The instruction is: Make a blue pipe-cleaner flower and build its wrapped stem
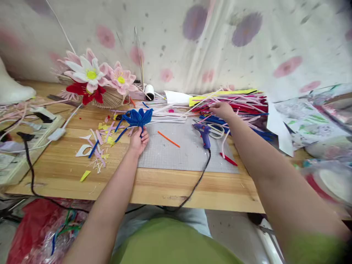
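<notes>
Head view: left hand is gripping blue fuzzy-petalled flower by stem; right hand is touching multicoloured fuzzy sticks, grip indiscernible.

A floral curtain hangs behind the wooden table, red plastic below.

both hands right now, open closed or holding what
Left hand: closed, holding the blue flower.
Right hand: at the pile of fuzzy sticks; grip cannot be told.

At the person's eleven o'clock, the left hand curls its fingers inward; the right arm extends farther, right hand at one o'clock.
</notes>
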Action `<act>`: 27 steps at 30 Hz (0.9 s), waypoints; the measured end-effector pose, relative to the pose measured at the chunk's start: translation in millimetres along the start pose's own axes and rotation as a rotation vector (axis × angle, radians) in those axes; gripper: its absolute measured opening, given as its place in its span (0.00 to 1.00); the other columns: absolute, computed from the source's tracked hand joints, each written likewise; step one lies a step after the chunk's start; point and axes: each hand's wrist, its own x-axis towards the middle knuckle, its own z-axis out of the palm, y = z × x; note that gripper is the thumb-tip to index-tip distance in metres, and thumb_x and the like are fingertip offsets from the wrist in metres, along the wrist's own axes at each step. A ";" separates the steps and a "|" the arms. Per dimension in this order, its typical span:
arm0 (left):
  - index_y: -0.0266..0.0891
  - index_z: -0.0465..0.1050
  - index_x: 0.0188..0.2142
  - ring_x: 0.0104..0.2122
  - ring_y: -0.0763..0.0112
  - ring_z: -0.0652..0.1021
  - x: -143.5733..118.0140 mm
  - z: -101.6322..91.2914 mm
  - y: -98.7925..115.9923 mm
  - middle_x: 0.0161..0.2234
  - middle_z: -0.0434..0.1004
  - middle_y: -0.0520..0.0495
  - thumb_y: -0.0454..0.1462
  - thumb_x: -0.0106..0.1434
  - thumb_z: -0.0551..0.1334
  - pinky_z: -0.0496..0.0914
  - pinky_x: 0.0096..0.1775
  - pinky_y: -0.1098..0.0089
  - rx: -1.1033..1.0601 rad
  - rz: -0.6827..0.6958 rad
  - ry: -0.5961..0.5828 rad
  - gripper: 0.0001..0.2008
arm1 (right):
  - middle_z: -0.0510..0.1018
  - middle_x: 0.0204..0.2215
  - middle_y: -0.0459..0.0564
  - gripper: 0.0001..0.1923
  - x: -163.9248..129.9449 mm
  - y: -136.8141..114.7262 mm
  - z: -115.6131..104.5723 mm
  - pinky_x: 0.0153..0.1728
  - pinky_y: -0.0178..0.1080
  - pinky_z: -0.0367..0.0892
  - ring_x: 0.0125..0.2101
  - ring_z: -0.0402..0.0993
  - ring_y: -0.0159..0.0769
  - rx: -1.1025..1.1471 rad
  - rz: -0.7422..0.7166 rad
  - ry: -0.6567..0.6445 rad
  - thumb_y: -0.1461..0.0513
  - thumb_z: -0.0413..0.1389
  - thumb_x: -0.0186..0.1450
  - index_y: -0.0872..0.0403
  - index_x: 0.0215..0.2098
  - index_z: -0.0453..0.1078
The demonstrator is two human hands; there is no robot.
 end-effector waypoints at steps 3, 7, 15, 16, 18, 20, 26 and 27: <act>0.33 0.63 0.29 0.12 0.86 0.55 0.0 -2.0 -0.5 0.16 0.51 0.59 0.37 0.66 0.47 0.48 0.13 0.83 -0.002 0.002 0.002 0.12 | 0.78 0.35 0.51 0.14 -5.8 -5.3 4.9 0.35 0.35 0.63 0.35 0.72 0.37 -0.146 -0.074 -0.083 0.64 0.51 0.55 0.55 0.37 0.73; 0.34 0.64 0.29 0.12 0.86 0.55 0.0 -2.9 -1.0 0.16 0.51 0.59 0.37 0.65 0.49 0.48 0.13 0.83 0.003 0.014 -0.009 0.11 | 0.77 0.35 0.54 0.14 -13.9 -4.9 10.9 0.33 0.38 0.64 0.35 0.72 0.42 -0.343 -0.063 -0.085 0.64 0.51 0.52 0.55 0.36 0.73; 0.33 0.64 0.29 0.12 0.86 0.56 1.5 -4.3 -2.4 0.17 0.52 0.58 0.36 0.64 0.51 0.49 0.13 0.83 0.041 0.031 -0.032 0.10 | 0.75 0.42 0.58 0.17 -21.5 5.1 29.2 0.41 0.41 0.62 0.46 0.65 0.44 -0.469 -0.272 0.037 0.64 0.47 0.59 0.57 0.43 0.72; 0.33 0.64 0.29 0.12 0.86 0.56 1.5 -4.8 -2.5 0.17 0.52 0.58 0.36 0.64 0.51 0.49 0.13 0.83 0.039 0.033 -0.036 0.10 | 0.74 0.42 0.58 0.17 -21.5 4.3 31.8 0.41 0.41 0.62 0.45 0.66 0.44 -0.473 -0.262 0.056 0.64 0.46 0.59 0.57 0.43 0.71; 0.33 0.65 0.29 0.12 0.86 0.56 1.2 -5.7 -2.5 0.17 0.52 0.58 0.36 0.64 0.50 0.49 0.13 0.83 0.036 0.036 -0.037 0.10 | 0.75 0.41 0.58 0.17 -21.3 1.5 36.3 0.39 0.42 0.62 0.43 0.67 0.44 -0.480 -0.223 0.074 0.64 0.46 0.60 0.58 0.44 0.70; 0.33 0.65 0.30 0.12 0.86 0.56 0.5 -5.9 -2.5 0.17 0.52 0.58 0.36 0.64 0.50 0.49 0.13 0.83 0.036 0.037 -0.036 0.10 | 0.75 0.40 0.58 0.17 -20.9 -1.6 38.4 0.38 0.42 0.61 0.43 0.67 0.45 -0.483 -0.192 0.057 0.65 0.46 0.59 0.57 0.44 0.70; 0.33 0.65 0.29 0.12 0.85 0.56 -0.6 -4.1 -2.8 0.16 0.52 0.58 0.35 0.65 0.48 0.49 0.13 0.82 0.048 0.040 -0.029 0.11 | 0.73 0.44 0.57 0.18 -18.5 -6.6 24.9 0.33 0.39 0.61 0.43 0.69 0.44 -0.467 -0.206 -0.024 0.63 0.47 0.58 0.53 0.45 0.69; 0.33 0.65 0.29 0.12 0.85 0.56 -0.5 -4.0 -2.9 0.16 0.52 0.58 0.35 0.65 0.49 0.49 0.13 0.82 0.049 0.039 -0.030 0.11 | 0.74 0.43 0.56 0.19 -17.7 -7.4 20.8 0.33 0.39 0.61 0.41 0.70 0.43 -0.471 -0.201 -0.050 0.63 0.47 0.58 0.53 0.46 0.68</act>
